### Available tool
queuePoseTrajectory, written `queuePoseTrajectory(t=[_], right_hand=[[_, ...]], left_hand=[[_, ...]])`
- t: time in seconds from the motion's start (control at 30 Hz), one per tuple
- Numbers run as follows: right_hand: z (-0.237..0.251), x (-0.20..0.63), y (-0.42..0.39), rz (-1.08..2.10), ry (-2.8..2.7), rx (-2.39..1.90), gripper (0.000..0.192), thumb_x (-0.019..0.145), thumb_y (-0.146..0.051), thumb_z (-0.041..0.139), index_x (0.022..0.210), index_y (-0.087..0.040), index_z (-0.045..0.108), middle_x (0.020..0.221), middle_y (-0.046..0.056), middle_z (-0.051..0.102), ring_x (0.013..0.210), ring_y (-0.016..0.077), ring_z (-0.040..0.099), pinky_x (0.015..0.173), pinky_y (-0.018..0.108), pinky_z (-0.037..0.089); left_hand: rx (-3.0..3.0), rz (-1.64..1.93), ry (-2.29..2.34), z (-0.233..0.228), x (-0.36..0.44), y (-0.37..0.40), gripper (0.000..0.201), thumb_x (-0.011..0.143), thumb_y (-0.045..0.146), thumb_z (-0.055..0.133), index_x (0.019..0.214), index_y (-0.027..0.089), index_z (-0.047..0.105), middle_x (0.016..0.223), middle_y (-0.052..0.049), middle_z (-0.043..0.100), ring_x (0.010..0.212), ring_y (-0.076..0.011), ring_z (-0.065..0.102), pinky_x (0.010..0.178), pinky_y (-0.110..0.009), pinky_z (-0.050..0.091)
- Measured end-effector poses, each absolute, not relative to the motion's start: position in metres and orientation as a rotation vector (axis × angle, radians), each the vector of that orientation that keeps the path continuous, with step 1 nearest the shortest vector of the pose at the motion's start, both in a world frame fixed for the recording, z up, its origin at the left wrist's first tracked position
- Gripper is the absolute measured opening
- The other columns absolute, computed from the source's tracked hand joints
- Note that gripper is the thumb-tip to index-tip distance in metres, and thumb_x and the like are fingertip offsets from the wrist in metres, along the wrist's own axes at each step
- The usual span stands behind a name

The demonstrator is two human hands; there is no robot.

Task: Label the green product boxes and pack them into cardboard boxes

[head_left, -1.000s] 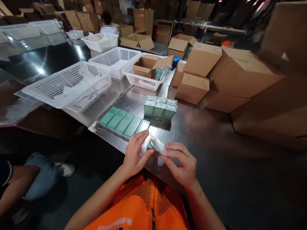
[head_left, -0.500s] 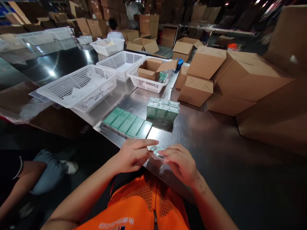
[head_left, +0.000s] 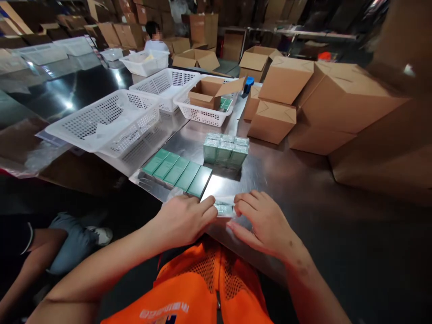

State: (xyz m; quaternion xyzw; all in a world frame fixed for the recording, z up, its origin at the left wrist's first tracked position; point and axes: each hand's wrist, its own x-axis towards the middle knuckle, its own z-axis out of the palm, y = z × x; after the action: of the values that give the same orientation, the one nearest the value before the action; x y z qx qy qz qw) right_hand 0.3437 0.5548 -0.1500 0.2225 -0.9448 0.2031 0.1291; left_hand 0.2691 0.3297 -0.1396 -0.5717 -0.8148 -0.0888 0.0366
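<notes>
Both hands are down on the steel table at its near edge, pinching one small green carton in clear film between them: the left hand has its fingers curled with the tips pressed on the left end, the right hand lies flatter with fingertips on the right end, which looks like a way to hold the film tight against the carton. Just beyond, a row of flat green cartons lies side by side, and behind it a film-wrapped block of green cartons stands upright. Nearest white mesh basket holds only a little loose clear film; the next basket looks bare; the third basket carries an open brown box with green cartons beside it. Closed cardboard boxes are stacked to the right.
</notes>
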Motion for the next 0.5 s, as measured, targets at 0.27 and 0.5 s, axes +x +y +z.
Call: queuePoseTrajectory(t=[0.27, 0.5], right_hand=[[-0.174, 0.350, 0.546, 0.501, -2.747, 0.537, 0.022, 0.098, -0.036, 0.053, 0.083, -0.021, 0.057, 0.101, 0.008, 0.070, 0.084, 0.0235, 0.063, 0.067, 0.036, 0.041], [-0.226, 0.360, 0.539, 0.604, -2.528, 0.532, 0.013, 0.096, -0.025, 0.057, 0.094, -0.021, 0.069, 0.119, 0.010, 0.070, 0.086, 0.0202, 0.070, 0.069, 0.031, 0.050]], left_hand=[[-1.528, -0.246, -2.591, -0.184, 0.276, 0.329, 0.011, 0.091, 0.012, 0.050, 0.093, 0.017, 0.060, 0.120, -0.011, 0.068, 0.056, -0.0126, 0.062, 0.046, -0.026, 0.036], [-1.440, -0.648, -2.648, -0.232, 0.280, 0.319, 0.015, 0.090, 0.016, 0.049, 0.099, 0.020, 0.061, 0.130, -0.009, 0.065, 0.079, -0.0171, 0.071, 0.057, -0.027, 0.046]])
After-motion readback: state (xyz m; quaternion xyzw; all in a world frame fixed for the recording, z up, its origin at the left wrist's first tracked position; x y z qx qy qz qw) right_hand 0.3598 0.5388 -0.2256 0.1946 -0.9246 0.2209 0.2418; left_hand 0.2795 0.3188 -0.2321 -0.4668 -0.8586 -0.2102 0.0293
